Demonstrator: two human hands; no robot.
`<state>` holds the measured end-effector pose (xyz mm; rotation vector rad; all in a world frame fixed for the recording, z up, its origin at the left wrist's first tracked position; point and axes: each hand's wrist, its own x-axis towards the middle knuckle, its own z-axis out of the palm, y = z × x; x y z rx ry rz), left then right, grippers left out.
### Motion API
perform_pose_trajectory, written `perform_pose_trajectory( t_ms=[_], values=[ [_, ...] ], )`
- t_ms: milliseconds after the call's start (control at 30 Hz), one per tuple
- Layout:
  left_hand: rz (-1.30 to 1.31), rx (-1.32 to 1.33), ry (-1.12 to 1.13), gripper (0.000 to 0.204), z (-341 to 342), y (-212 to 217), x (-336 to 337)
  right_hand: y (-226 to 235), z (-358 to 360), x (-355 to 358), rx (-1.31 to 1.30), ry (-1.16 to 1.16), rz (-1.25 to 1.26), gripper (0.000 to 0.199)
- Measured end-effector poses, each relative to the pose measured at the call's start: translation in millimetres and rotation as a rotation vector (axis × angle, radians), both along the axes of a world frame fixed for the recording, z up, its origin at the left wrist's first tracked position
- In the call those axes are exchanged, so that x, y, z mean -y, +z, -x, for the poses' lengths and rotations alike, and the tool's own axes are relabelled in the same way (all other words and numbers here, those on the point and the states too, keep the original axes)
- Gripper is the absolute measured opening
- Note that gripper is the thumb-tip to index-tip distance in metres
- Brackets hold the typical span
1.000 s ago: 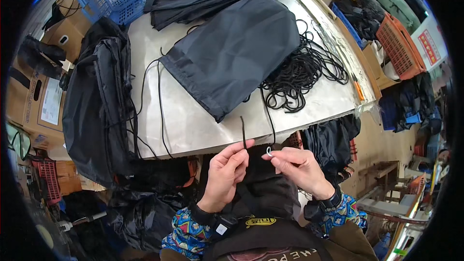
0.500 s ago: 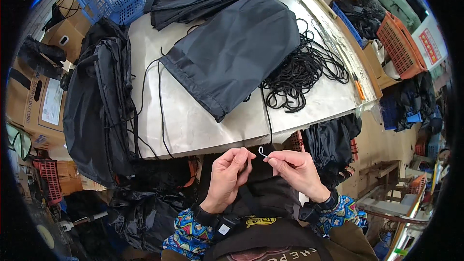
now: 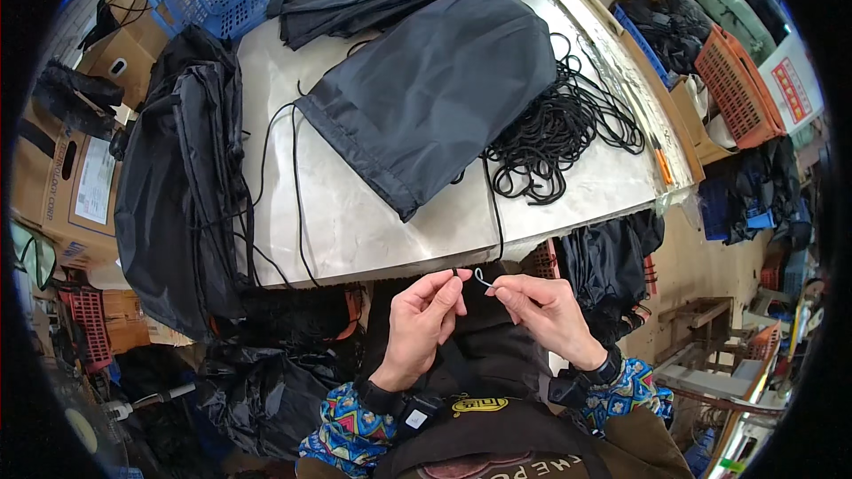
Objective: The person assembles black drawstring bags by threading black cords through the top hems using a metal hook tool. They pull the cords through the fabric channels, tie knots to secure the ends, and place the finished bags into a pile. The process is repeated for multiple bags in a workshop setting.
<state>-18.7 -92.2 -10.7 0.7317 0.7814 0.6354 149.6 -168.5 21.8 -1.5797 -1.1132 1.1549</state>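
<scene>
Below centre, the left hand [image 3: 421, 321] pinches apparently a black cord [image 3: 456, 272], the right hand [image 3: 552, 312] a pale loop [image 3: 485, 283]; slackening could drop either.

Left sleeve [image 3: 355, 419] toward 7 o'clock, right sleeve [image 3: 635, 388] toward 4 o'clock: blue, multicoloured pattern. Black wrist straps [image 3: 376, 396], left one bearing black box [image 3: 427, 407] with pale square [image 3: 414, 419]. Dark garment [image 3: 515, 435] at 6 o'clock, yellow emblem [image 3: 477, 405], pinkish print [image 3: 484, 467].
</scene>
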Motion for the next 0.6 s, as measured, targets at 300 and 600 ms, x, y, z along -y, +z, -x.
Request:
perform_pose_trajectory(
  t_ms=[300, 600],
  values=[
    [-0.424, -0.187, -0.038, 0.018, 2.0, -3.4, 7.4, 0.1, 3.1, -1.4, -0.073, 0.040, 0.067, 0.021],
    [-0.300, -0.134, -0.127, 0.024, 8.0, 2.5, 5.3, 2.7, -3.0, -3.5, -0.019, 0.126, 0.081, 0.020]
  ],
)
